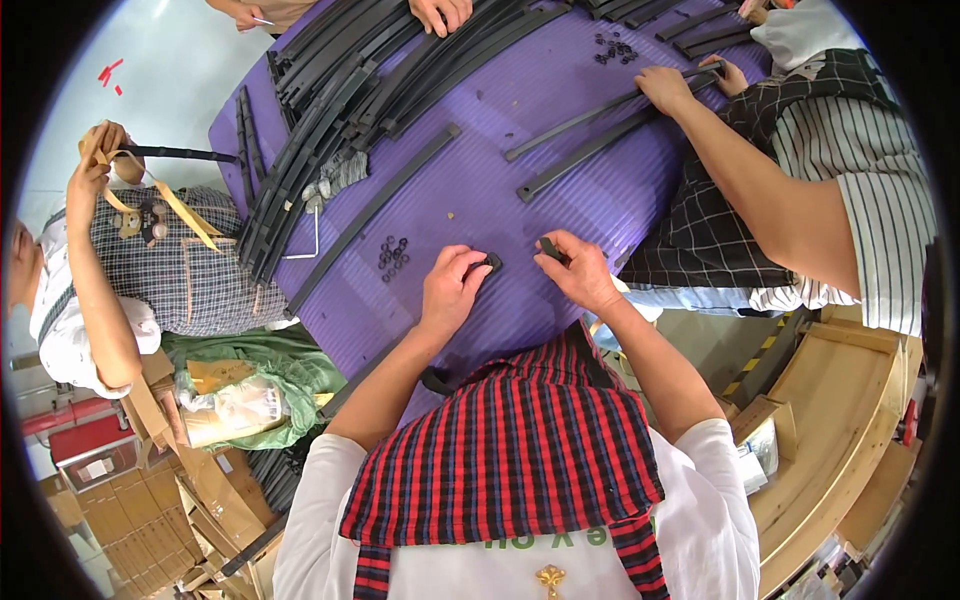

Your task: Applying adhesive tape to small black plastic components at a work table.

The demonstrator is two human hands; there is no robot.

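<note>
At the near centre of the purple table (490,195), two bare hands are working just apart from each other. Left hand (452,287) is closing thumb and fingers in a pinch on a small black piece (493,262), partly hidden, so its shape is staying unclear; right hand (578,270) is gripping a short black block (549,248), its top end showing above the fingers. Both pieces are sitting above the mat's near half, the left one close to its surface. Judging by looks, both are promising light, stiff handling, hard plastic or rubber perhaps, hardly fragile; the smaller is probably risking a slip or a roll, so fingertips on its outer rim are seeming the best hold, with the block's long sides suiting a thumb-and-finger grip. Counting now: one piece is sitting in each hand; two clusters of little black rings are lying out, one near left (394,260), one far right (614,48), each looking like ten or more but crowding too tightly for a sure tally. One long black bar (375,218) is lying singly left of the hands; two bars (590,153) are extending from the co-worker on the right (865,235). One bent pale rod (317,235) and one grey glove (345,173) are resting by the far-left bar stack (335,120), whose overlapping bars are defying a count.
</note>
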